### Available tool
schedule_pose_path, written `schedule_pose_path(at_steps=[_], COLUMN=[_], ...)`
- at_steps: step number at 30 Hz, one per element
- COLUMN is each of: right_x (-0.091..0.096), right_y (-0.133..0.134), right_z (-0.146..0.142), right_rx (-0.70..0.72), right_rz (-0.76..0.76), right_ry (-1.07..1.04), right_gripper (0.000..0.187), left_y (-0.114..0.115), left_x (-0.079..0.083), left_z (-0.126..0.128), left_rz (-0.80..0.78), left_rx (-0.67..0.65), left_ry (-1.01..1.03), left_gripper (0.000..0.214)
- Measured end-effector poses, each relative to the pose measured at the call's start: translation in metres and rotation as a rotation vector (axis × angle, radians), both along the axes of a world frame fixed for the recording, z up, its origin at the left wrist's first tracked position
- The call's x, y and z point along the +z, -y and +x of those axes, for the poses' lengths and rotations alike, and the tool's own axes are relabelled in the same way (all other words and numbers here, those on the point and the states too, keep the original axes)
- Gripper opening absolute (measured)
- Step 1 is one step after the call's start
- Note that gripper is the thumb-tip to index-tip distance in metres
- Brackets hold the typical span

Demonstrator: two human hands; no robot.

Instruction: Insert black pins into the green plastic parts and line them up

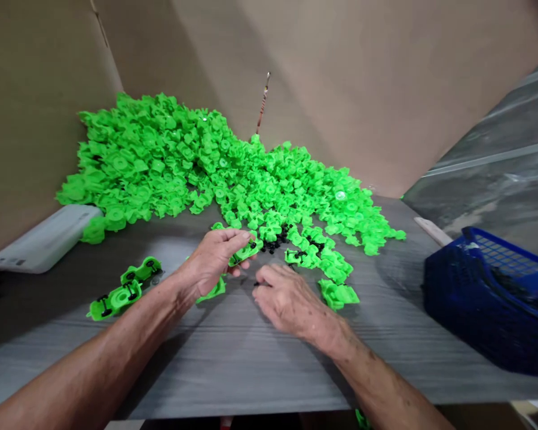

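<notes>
My left hand (215, 257) is closed on a green plastic toy car body (246, 251), with a black part showing near the thumb. Just right of it, my right hand (291, 301) has its thumb and fingers pinched on a small black wheel piece (257, 284), mostly hidden by the fingertips. Small black wheel pieces (273, 243) lie loose beyond both hands. Under my left wrist sits another green body (213, 290), partly covered. Left of my forearm rest green car bodies fitted with black wheels (116, 298). Beside my right hand is a green body (338, 294).
A large heap of green plastic parts (161, 161) spreads along the cardboard wall (341, 71). On the left lies a white plastic case (45, 239). A blue basket (484, 304) holding dark pieces stands at the right. A thin rod (263, 104) rises behind the heap.
</notes>
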State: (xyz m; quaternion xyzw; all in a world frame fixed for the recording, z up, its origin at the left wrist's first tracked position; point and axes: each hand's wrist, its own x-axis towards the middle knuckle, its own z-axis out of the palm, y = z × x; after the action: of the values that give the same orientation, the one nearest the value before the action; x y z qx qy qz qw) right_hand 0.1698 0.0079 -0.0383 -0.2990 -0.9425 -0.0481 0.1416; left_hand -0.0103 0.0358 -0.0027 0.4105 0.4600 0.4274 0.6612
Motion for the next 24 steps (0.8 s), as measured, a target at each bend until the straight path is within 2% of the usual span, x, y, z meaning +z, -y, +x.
schedule_pose_path(at_steps=[2, 4, 7, 9, 11, 14, 21, 24], right_x=[0.002, 0.004, 0.005, 0.005, 0.005, 0.005, 0.005, 0.009], right_y=[-0.009, -0.013, -0.011, -0.009, -0.007, -0.007, -0.008, -0.006], right_z=[0.011, 0.014, 0.009, 0.003, -0.001, -0.004, -0.004, -0.003], right_rx=[-0.097, -0.169, -0.164, -0.120, -0.094, -0.052, -0.050, -0.064], right_rz=[-0.003, -0.004, 0.044, 0.077, 0.082, 0.075, 0.048, 0.069], right_ry=[-0.102, -0.326, -0.675, -0.774, -0.790, -0.776, -0.757, -0.710], right_gripper=[0.013, 0.013, 0.014, 0.020, 0.024, 0.019, 0.016, 0.015], left_y=[-0.001, -0.001, 0.000, 0.002, 0.005, 0.009, 0.012, 0.010], left_x=[0.000, -0.001, -0.004, -0.006, -0.009, -0.011, -0.015, -0.017], left_z=[0.000, 0.001, 0.005, 0.007, 0.010, 0.014, 0.018, 0.018], left_rz=[-0.008, -0.007, 0.031, 0.083, 0.135, 0.167, 0.058, 0.103], left_rx=[-0.007, -0.011, -0.007, -0.013, -0.037, -0.085, -0.108, -0.124], left_ry=[0.013, 0.014, -0.003, -0.023, -0.046, -0.058, 0.061, 0.030], left_gripper=[0.034, 0.035, 0.036, 0.035, 0.034, 0.032, 0.039, 0.038])
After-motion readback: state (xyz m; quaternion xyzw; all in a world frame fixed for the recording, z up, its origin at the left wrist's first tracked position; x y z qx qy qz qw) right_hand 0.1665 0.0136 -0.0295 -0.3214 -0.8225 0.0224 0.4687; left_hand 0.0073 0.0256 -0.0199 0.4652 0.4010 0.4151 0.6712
